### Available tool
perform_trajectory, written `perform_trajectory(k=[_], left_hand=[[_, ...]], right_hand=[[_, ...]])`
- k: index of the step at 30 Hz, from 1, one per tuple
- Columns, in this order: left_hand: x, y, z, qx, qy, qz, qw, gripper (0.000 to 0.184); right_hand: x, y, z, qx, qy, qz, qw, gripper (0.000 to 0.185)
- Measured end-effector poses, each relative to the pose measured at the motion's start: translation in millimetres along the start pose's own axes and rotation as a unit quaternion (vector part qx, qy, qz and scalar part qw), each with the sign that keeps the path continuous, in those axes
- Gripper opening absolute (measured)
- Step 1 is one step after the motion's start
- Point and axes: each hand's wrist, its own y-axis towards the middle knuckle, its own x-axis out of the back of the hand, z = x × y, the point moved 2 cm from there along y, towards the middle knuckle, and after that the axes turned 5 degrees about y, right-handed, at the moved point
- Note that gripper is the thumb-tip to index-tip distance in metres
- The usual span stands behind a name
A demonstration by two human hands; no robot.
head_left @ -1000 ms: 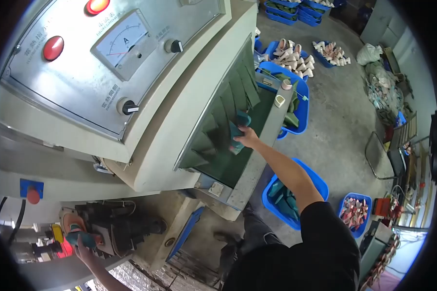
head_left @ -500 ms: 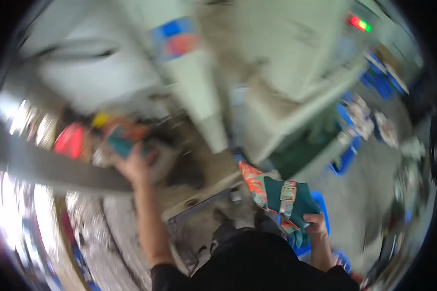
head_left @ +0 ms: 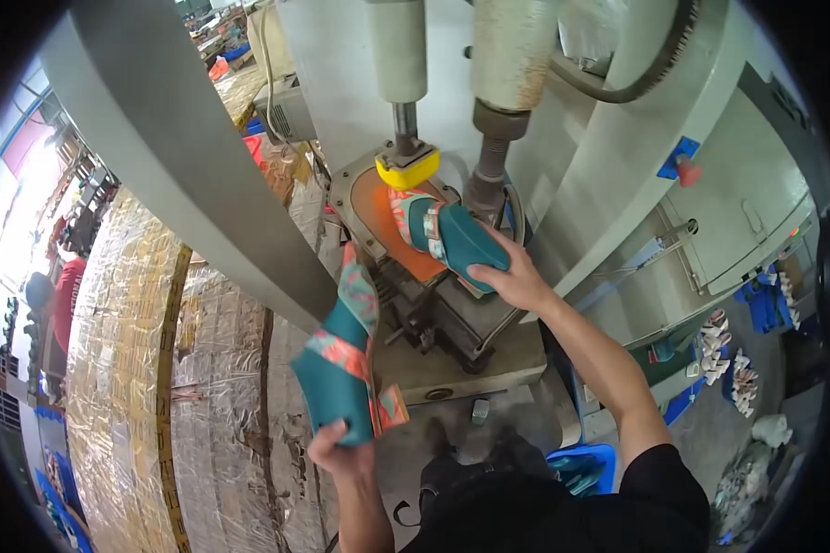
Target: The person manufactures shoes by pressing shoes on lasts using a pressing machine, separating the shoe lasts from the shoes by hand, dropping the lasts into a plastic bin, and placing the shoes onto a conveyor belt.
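Note:
In the head view, my right hand grips a teal sandal with coral floral trim and a buckled strap. That sandal lies slanted over the orange pad of a press, its patterned end at the yellow block on the press rod. Whether the block touches it I cannot tell. Lower left, my left hand pinches the teal end of a second sandal, also coral-patterned. It hangs clear of the machine, its patterned end pointing up, with a loose patterned strap end at its side.
A grey machine post slants past on the left, beside wrapped stacks. A second press cylinder stands right of the first. By my feet is a blue bin with teal pieces. A control cabinet is at right.
The view has swung toward the press. My right hand has come from above the blue bin to the press; my left hand has left the press area and holds a sandal lower left.

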Motion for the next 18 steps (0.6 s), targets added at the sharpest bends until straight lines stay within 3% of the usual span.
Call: perform_trajectory(k=[2,3,8,10,11,12,14,15,16,17,18], left_hand=[[19,-18,0,0.012,-0.004,-0.024,1.0,0.09],[29,-22,1,0.015,0.016,-0.033,0.999,0.084],[30,-13,7,0.014,0.026,0.031,0.999,0.08],[-15,-19,-2,-0.087,0.164,0.055,0.981,0.082],[-32,-21,11,-0.086,0.161,0.063,0.981,0.082],[-51,-28,25,-0.179,0.231,0.128,0.948,0.088],[-74,-40,31,-0.308,0.358,0.236,0.849,0.098],[-78,-51,38,-0.295,0.357,0.256,0.849,0.1],[-83,-61,45,-0.281,0.356,0.275,0.848,0.103],[-86,-58,48,-0.293,0.375,0.205,0.855,0.094],[-90,-55,52,-0.299,0.392,0.134,0.86,0.086]], right_hand=[[7,-1,-2,-0.04,0.043,-0.001,0.998,0.074],[6,-4,-4,-0.04,0.041,-0.011,0.998,0.074],[0,-20,20,0.068,-0.118,-0.061,0.989,0.077],[-1,-59,55,0.104,-0.098,-0.113,0.983,0.084],[-11,-85,78,0.087,-0.029,-0.053,0.994,0.088],[-24,-115,101,0.066,0.042,0.001,0.997,0.092],[-54,-162,143,0.068,0.006,0.131,0.989,0.094],[-70,-177,151,0.104,-0.045,0.071,0.991,0.089],[-68,-188,146,0.062,-0.005,-0.046,0.997,0.079],[-59,-202,145,-0.034,0.058,-0.06,0.996,0.073],[-47,-220,133,-0.006,-0.002,-0.073,0.997,0.068]])
